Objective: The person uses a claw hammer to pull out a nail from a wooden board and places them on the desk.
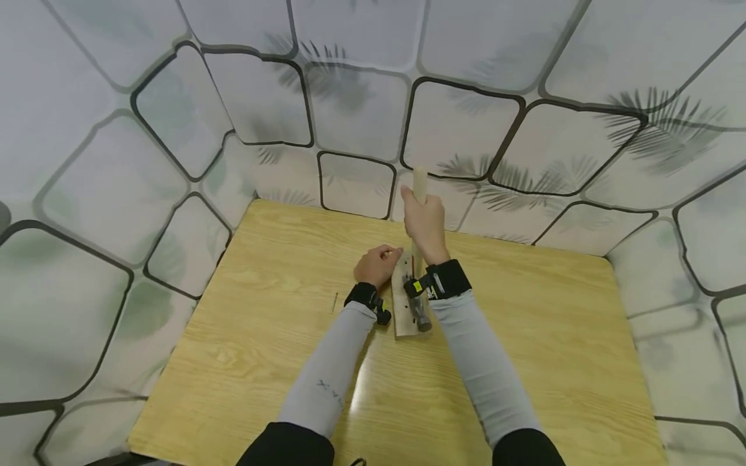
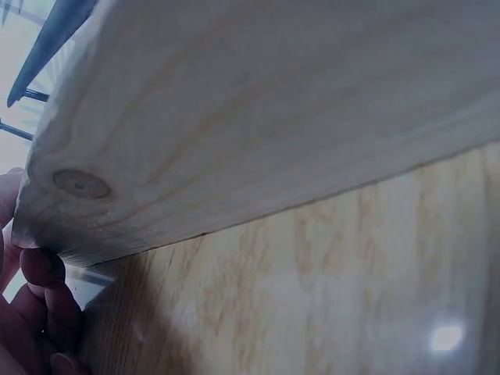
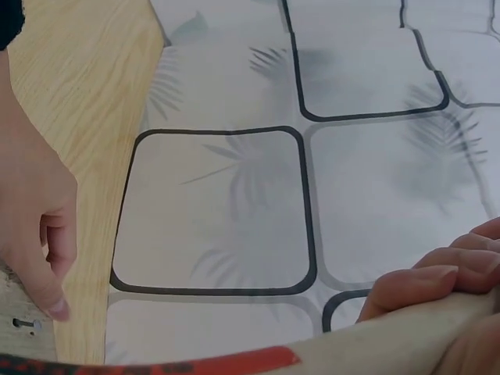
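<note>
My right hand (image 1: 425, 223) grips the pale wooden handle of a claw hammer (image 1: 420, 184), its head lying low over a wooden board (image 1: 402, 304) on the near side. In the right wrist view, the handle (image 3: 375, 324) carries a red band, and my right fingers wrap round it. At the board's far end my left hand (image 1: 377, 265) holds its edge, fingers curled against the corner. The left wrist view has the dark claw (image 2: 51, 47) above the board, its tip right at a thin nail (image 2: 35, 95). Another nail head (image 3: 27, 323) shows near my left thumb.
A loose nail (image 1: 335, 302) lies on the wood-grain table (image 1: 262, 362), left of my left wrist. Patterned cloth (image 1: 355, 110) rises behind the table and along both sides. Wrist cameras are strapped to both of my wrists.
</note>
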